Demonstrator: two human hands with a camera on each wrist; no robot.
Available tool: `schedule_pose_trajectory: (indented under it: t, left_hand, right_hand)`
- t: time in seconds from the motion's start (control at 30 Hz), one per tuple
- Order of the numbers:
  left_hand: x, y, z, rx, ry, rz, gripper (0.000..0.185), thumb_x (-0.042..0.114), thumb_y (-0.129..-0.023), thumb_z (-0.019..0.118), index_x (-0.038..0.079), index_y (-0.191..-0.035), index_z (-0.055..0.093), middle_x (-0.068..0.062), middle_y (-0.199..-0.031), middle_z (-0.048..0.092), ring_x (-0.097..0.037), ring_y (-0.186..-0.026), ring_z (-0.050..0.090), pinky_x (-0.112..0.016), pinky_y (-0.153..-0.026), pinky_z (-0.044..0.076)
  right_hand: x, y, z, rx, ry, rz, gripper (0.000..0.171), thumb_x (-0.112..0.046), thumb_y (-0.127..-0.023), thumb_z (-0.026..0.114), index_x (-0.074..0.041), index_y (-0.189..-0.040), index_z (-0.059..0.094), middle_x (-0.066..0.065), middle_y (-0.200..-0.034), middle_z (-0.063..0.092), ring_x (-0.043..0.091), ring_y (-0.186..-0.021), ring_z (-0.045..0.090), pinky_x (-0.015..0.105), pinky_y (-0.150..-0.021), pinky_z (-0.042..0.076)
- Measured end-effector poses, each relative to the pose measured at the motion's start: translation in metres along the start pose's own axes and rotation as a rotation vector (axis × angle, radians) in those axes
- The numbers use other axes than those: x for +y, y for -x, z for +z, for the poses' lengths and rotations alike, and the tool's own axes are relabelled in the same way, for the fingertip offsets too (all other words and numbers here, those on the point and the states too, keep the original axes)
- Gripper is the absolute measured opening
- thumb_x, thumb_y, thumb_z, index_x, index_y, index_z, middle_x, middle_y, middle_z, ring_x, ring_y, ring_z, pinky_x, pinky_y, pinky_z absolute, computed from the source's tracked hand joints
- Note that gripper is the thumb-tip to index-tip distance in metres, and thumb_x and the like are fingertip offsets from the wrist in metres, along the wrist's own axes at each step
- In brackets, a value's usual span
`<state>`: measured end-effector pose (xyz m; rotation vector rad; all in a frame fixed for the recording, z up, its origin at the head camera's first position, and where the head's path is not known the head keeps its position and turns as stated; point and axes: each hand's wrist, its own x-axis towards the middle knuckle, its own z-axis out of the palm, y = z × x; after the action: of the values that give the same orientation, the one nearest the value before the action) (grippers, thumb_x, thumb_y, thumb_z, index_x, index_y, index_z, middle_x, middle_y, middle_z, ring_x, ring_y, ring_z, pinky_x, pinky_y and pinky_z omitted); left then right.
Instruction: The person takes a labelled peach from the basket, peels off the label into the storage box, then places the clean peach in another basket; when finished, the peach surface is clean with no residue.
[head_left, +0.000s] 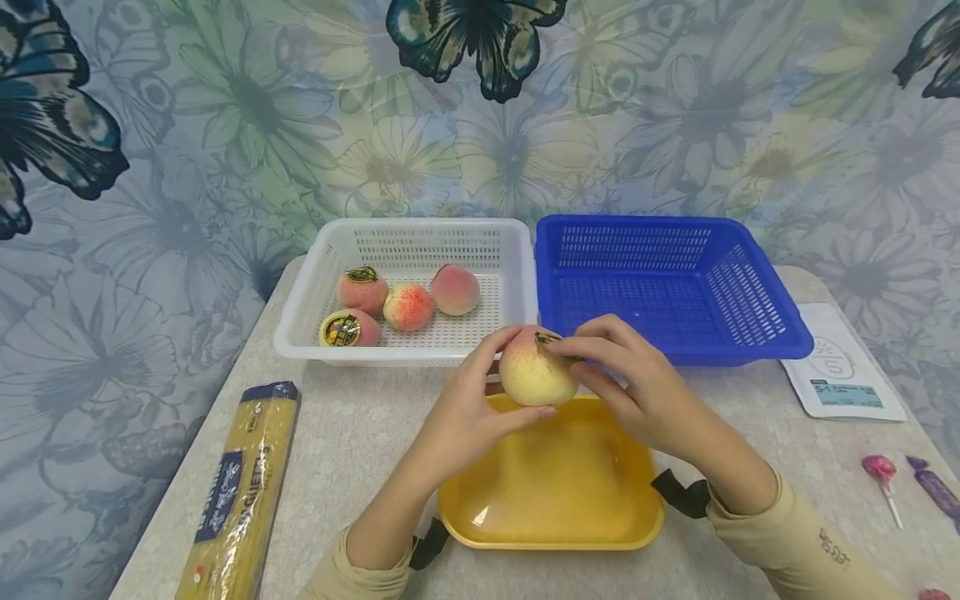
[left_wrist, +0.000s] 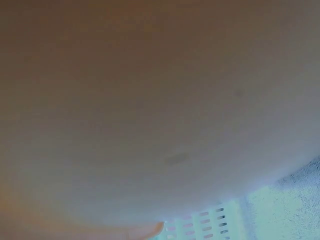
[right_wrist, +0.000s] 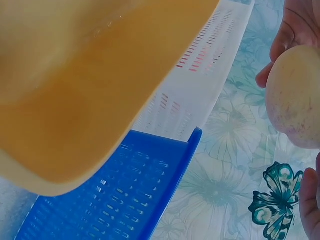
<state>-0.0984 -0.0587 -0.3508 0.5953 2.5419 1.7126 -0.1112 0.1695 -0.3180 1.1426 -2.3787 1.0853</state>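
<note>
1. Baskets first: I see the blue basket holding nothing and the white basket holding four peaches; the yellow tray is bare.
2. Peach hangs above the tray, cupped by my left hand.
3. Right hand pinches its sticker.
4. I judge the peach light, soft and easily bruised, so I cradle its sides.

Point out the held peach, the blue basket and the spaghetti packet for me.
held peach (head_left: 534, 379), head view, on its pale yellow front.
blue basket (head_left: 738, 337), head view, on its near right rim.
spaghetti packet (head_left: 238, 492), head view, on the middle of the wrapper.
</note>
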Motion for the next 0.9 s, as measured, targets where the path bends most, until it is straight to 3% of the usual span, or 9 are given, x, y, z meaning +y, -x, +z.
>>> schedule_pose_trajectory:
  t: [0.23,0.53,0.73,0.9]
  left_hand:
    - [0.0,0.0,0.001,0.001,0.002,0.011,0.084,0.032,-0.077,0.086,0.031,-0.147,0.04,0.011,-0.139,0.054,-0.009,-0.119,0.059,-0.025,-0.092,0.056]
    - [0.0,0.0,0.002,0.0,0.01,-0.001,0.085,0.031,-0.076,0.087,0.029,-0.147,0.04,0.008,-0.14,0.053,-0.011,-0.121,0.058,-0.025,-0.092,0.056]
    - [0.0,0.0,0.002,-0.005,0.0,-0.01,0.086,0.031,-0.075,0.088,0.029,-0.146,0.041,0.01,-0.139,0.054,-0.011,-0.121,0.058,-0.026,-0.092,0.056]
    - [0.001,0.001,0.002,-0.006,-0.003,-0.012,0.087,0.031,-0.074,0.088,0.03,-0.147,0.041,0.011,-0.139,0.054,-0.01,-0.121,0.058,-0.026,-0.092,0.057]
  right_hand:
    - [0.002,0.0,-0.001,0.059,0.032,-0.056,0.045,0.014,-0.086,0.064,-0.015,-0.12,0.07,0.001,-0.105,0.062,0.008,-0.091,0.054,0.014,-0.074,0.045]
    - [0.003,-0.002,-0.006,0.1,0.085,-0.054,0.04,0.01,-0.089,0.063,-0.011,-0.122,0.069,0.001,-0.103,0.066,0.006,-0.086,0.054,0.013,-0.073,0.045]
    - [0.003,-0.001,-0.009,0.157,0.102,-0.019,0.044,0.013,-0.086,0.064,-0.01,-0.124,0.067,0.0,-0.096,0.064,0.007,-0.082,0.053,0.012,-0.074,0.045]
    - [0.004,0.002,-0.011,0.149,0.109,0.023,0.046,0.013,-0.088,0.06,-0.009,-0.129,0.064,-0.002,-0.092,0.06,0.007,-0.08,0.05,0.012,-0.071,0.042]
